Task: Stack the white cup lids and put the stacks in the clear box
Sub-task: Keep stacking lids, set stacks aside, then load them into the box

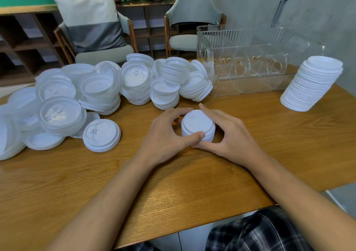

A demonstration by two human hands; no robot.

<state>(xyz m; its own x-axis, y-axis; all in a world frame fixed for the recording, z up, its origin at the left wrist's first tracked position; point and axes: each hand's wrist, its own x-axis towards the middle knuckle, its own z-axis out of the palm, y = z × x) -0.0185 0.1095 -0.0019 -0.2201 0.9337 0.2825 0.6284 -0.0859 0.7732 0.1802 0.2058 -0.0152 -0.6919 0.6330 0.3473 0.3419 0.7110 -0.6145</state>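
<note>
Your left hand (165, 135) and right hand (229, 135) clasp the low white plastic lid stack (196, 122), probably to align it. The clear ribbed plastic box (209, 71) waits behind it for the stacks.

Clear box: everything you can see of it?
The clear box is transparent, ribbed plastic by its look, rectangular, open-topped, upright at the table's far right. Heart-shaped forms show inside; no lids are in it. The loose lid pile reaches its left corner, contact unclear; a tall lid stack stands at its right.
</note>
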